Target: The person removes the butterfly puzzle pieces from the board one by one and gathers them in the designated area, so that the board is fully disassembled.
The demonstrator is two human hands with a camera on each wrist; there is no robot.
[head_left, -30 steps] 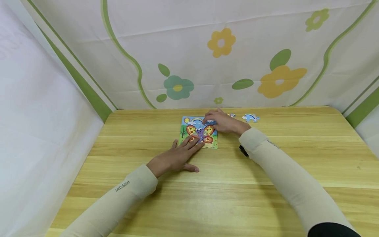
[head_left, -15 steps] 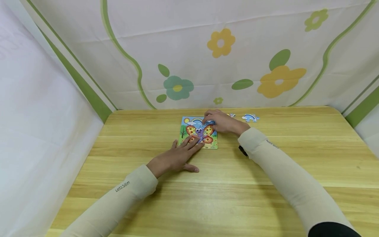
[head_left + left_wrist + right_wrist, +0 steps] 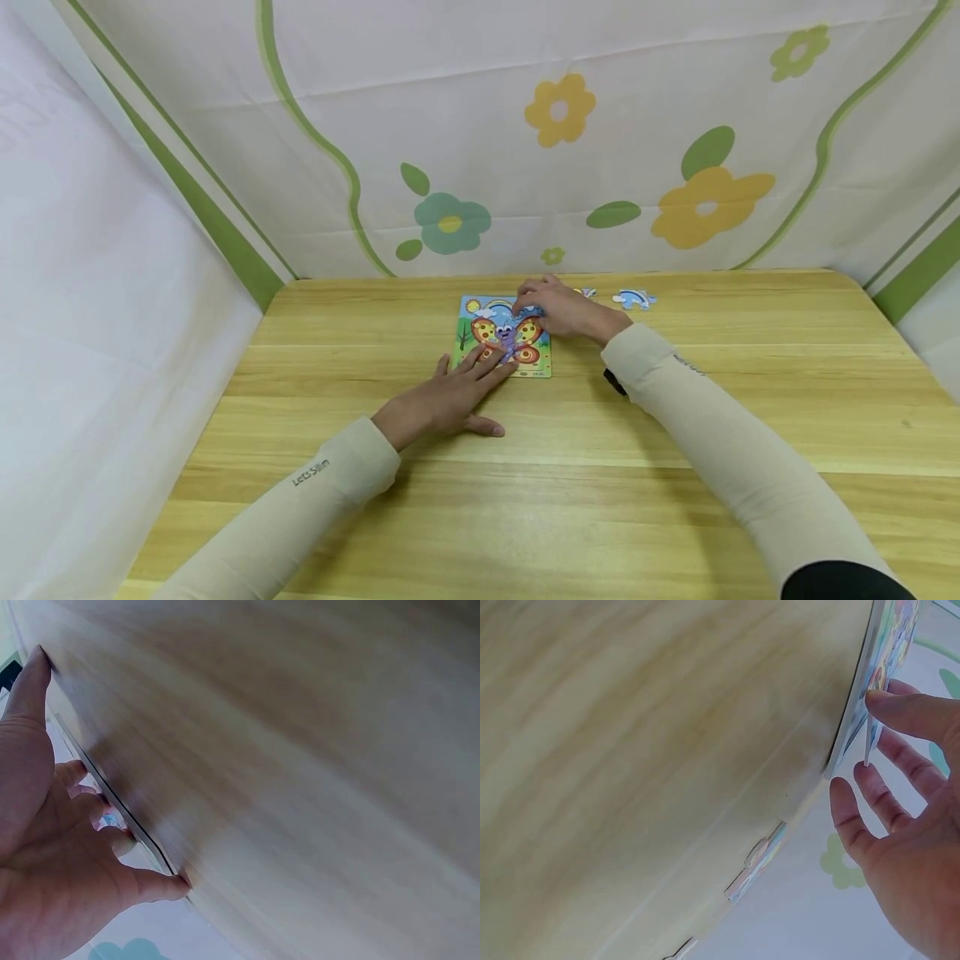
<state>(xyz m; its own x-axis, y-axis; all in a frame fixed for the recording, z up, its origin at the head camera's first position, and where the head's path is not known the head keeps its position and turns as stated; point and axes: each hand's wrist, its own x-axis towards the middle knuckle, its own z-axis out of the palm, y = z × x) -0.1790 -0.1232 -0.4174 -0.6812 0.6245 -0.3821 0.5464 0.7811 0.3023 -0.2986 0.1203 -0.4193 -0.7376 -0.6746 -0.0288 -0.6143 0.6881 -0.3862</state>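
Observation:
A butterfly jigsaw puzzle board (image 3: 546,372) lies flat near the back of the table. My left hand (image 3: 448,400) rests on its lower left part with fingers straight, thumb out on the wood. In the left wrist view the fingertips of the left hand (image 3: 75,855) lie along the board's edge. Over the upper right corner is my right hand (image 3: 564,308), covering part of the picture. In the right wrist view its thumb and fingers pinch a thin puzzle piece (image 3: 871,739), tilted against the board's surface.
To the right of the board lie a loose rainbow puzzle piece (image 3: 634,298) and another puzzle piece (image 3: 588,292), partly behind my right hand. A white curtain (image 3: 510,192) printed with flowers rises directly behind the wooden table (image 3: 555,517).

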